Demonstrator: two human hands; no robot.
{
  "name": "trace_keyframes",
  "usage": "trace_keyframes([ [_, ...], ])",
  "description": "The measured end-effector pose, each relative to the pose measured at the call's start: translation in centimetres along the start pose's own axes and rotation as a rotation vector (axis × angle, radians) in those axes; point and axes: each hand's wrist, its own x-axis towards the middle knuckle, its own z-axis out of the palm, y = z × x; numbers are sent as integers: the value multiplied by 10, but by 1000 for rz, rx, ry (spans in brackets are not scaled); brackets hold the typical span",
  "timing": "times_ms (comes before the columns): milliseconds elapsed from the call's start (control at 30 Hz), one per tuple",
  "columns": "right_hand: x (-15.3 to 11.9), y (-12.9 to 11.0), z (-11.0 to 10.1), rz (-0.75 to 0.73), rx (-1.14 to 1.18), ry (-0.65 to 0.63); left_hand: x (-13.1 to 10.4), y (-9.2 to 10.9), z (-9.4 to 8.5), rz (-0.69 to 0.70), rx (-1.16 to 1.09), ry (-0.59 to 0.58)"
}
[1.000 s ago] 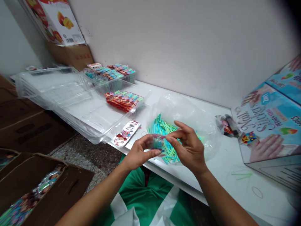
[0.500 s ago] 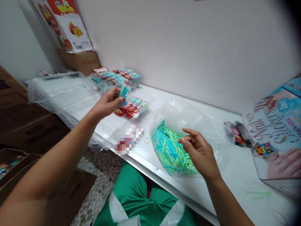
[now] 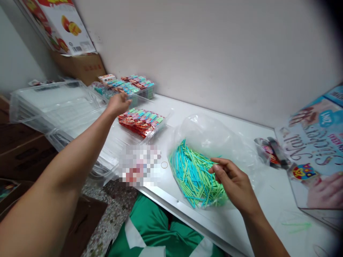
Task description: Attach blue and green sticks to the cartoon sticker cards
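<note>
Left hand [image 3: 119, 104] is up by the clear tray [image 3: 110, 143] of packets [image 3: 142, 122], can't tell if it's gripping anything; right hand [image 3: 236, 184] loosely spread by blue-and-green sticks [image 3: 195, 173] bagged in plastic on the worktop [image 3: 270, 191].

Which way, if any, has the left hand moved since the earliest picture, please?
Yes: against the white table, the left hand has moved left and farther back, from beside the bag of sticks to near the red packet stack.

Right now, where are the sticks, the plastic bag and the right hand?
Blue and green sticks [image 3: 197, 175]: head view, pile's middle.
Plastic bag [image 3: 214, 134]: head view, upper side.
Right hand [image 3: 235, 182]: head view, hand's middle.
</note>
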Motion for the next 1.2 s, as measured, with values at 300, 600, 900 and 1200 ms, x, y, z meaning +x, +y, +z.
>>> trace_keyframes([
  [300,-14,-10,16,-108,-94,-169,-213,69,16,430,-199,-214],
  [600,-33,-10,7,-124,-135,-154,-76,4,-4,107,500,-371],
  [900,-32,-11,1,-107,-159,-145,-40,-21,23,77,503,-311],
  [1200,-33,-13,16,-179,-158,-196,-186,56,44,398,123,-345],
])
